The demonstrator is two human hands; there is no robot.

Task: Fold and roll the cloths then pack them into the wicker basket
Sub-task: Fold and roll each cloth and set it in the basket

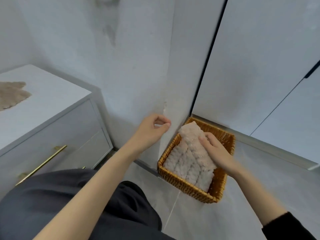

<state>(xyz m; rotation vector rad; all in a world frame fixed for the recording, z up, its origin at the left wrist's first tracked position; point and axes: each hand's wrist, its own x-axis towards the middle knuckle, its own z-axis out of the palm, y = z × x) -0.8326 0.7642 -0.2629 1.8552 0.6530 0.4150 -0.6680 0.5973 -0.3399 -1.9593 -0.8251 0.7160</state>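
A square wicker basket stands on the floor in the corner by the wall. Fluffy pale pink cloths fill its left part. My right hand grips the upper cloth, with the fingers curled over its right edge inside the basket. My left hand hovers in the air to the left of the basket, near the wall's corner, with fingers loosely curled and nothing in it. Another beige fluffy cloth lies on top of the grey cabinet at the far left.
A grey cabinet with gold handles stands at the left. White wardrobe doors rise behind the basket. My dark-trousered knee is in the foreground over the grey tiled floor.
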